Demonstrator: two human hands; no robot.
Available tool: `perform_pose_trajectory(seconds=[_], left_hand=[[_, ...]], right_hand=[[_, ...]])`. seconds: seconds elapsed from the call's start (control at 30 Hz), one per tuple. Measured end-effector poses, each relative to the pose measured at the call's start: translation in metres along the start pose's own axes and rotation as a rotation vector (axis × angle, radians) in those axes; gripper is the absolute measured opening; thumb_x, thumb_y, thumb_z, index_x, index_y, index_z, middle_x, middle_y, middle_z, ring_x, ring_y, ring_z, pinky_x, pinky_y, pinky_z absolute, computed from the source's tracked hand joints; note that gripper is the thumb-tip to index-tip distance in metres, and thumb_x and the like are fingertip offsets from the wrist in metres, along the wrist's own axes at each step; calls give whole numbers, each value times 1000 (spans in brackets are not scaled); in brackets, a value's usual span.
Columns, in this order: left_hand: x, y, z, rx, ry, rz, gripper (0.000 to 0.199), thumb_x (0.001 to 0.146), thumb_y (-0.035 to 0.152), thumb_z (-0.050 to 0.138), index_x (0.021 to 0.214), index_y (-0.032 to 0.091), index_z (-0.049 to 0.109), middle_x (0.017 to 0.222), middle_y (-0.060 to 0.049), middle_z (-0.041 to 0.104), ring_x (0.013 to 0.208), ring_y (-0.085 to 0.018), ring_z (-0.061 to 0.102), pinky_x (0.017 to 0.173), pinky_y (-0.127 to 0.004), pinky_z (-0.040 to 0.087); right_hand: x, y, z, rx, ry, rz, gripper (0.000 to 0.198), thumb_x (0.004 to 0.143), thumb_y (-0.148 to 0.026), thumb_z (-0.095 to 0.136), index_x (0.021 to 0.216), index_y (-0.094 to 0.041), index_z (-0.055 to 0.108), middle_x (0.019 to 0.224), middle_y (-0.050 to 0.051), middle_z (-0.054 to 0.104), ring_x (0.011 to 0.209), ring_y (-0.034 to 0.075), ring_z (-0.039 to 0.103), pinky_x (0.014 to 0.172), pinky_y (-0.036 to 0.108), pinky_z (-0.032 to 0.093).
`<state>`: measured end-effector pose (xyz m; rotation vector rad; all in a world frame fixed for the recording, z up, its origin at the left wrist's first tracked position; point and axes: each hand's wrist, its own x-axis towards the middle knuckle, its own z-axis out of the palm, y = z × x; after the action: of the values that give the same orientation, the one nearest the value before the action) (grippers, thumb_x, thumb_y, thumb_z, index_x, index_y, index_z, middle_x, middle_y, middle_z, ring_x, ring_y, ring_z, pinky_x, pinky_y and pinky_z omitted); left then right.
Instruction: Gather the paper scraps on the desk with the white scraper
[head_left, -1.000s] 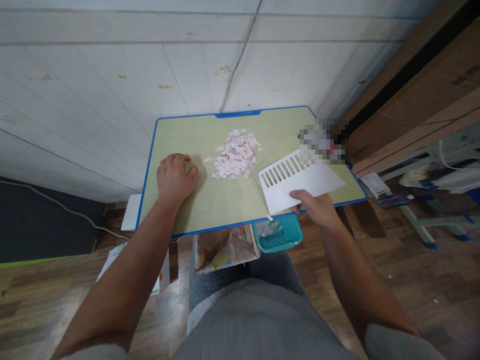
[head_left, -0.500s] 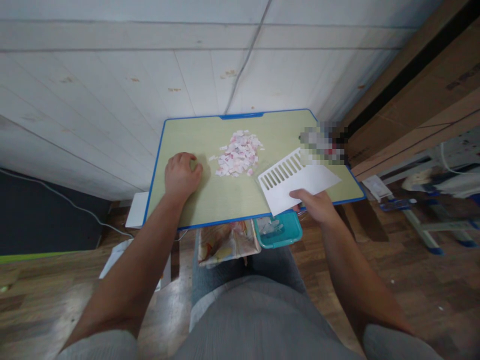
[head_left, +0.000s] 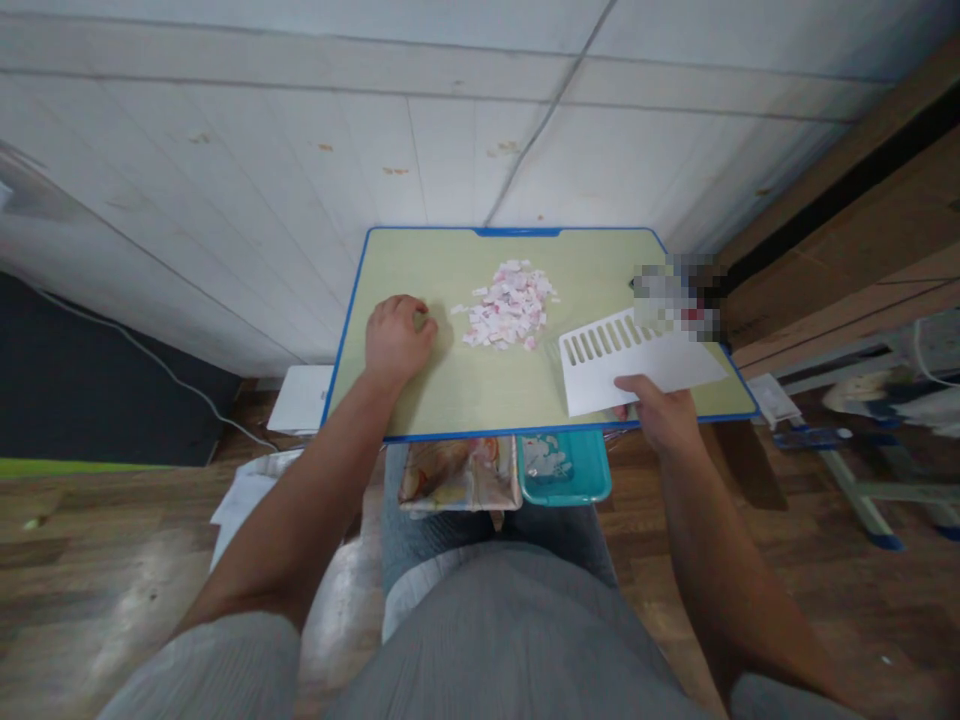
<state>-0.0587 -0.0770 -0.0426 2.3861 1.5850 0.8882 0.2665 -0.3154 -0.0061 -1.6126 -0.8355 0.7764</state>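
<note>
- On the blue-edged board point(head_left: 472, 405), toward its left side, our left hand point(head_left: 399, 335) sits half curled, thumb apart from the fingers, with nothing seen in it; we cannot tell whether its palm presses the surface.
- Between our two hands lies a loose pile of paper scraps point(head_left: 511, 305), pale with pinkish marks, touched by neither.
- At the board's near edge, toward the right, our right hand point(head_left: 664, 415) pinches a slotted white card point(head_left: 637, 363), thumb on top, the slots along its far side.
- We judge the step in hand to be holding the card near the scraps.
- Any next move, we think, calls for a firm pinch and care around the loose scraps.
</note>
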Motion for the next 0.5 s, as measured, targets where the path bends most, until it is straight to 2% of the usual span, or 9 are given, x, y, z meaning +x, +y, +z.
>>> perform_pose_trajectory(seconds=[0.13, 0.2, 0.27, 0.37, 0.43, 0.5], left_hand=[[5, 4, -3, -57, 11, -36, 13, 98, 22, 68, 109, 21, 76, 129, -18, 80, 129, -38, 71, 123, -53, 53], [3, 8, -12, -101, 35, -45, 12, 98, 21, 66, 106, 22, 75, 124, -16, 81, 126, -36, 72, 120, -52, 56], [-11, 14, -31, -147, 55, -21, 13, 99, 24, 64, 108, 22, 74, 123, -13, 81, 125, -34, 74, 119, -51, 57], [-66, 19, -67, -211, 101, 11, 20, 107, 37, 61, 115, 24, 73, 124, -10, 80, 123, -32, 75, 113, -48, 61], [-123, 16, -85, -241, 219, -54, 21, 110, 42, 57, 115, 27, 71, 114, -8, 77, 111, -31, 76, 102, -48, 65], [-187, 4, -90, -233, 304, -154, 16, 111, 43, 59, 111, 30, 68, 103, -7, 72, 100, -32, 74, 96, -51, 65]], right_hand=[[16, -5, 1, -13, -16, 45, 26, 70, -38, 83, 76, -28, 59, 52, -1, 61, 43, 16, 48, 40, 32, 36], [22, -11, 2, -18, -60, 101, 32, 65, -37, 88, 82, -26, 63, 52, -1, 63, 39, 13, 43, 37, 30, 30], [25, -16, -1, -15, -98, 167, 41, 61, -41, 94, 86, -25, 65, 50, -2, 62, 37, 12, 41, 35, 28, 26], [22, -20, -14, -11, -125, 271, 51, 61, -55, 99, 84, -24, 65, 50, 0, 61, 37, 12, 44, 35, 26, 31], [15, -20, -30, -18, -133, 332, 56, 63, -63, 100, 81, -24, 65, 52, 3, 65, 38, 14, 49, 36, 27, 35], [4, -13, -47, -55, -113, 370, 57, 64, -65, 101, 81, -23, 68, 55, 7, 69, 39, 16, 55, 36, 27, 37]])
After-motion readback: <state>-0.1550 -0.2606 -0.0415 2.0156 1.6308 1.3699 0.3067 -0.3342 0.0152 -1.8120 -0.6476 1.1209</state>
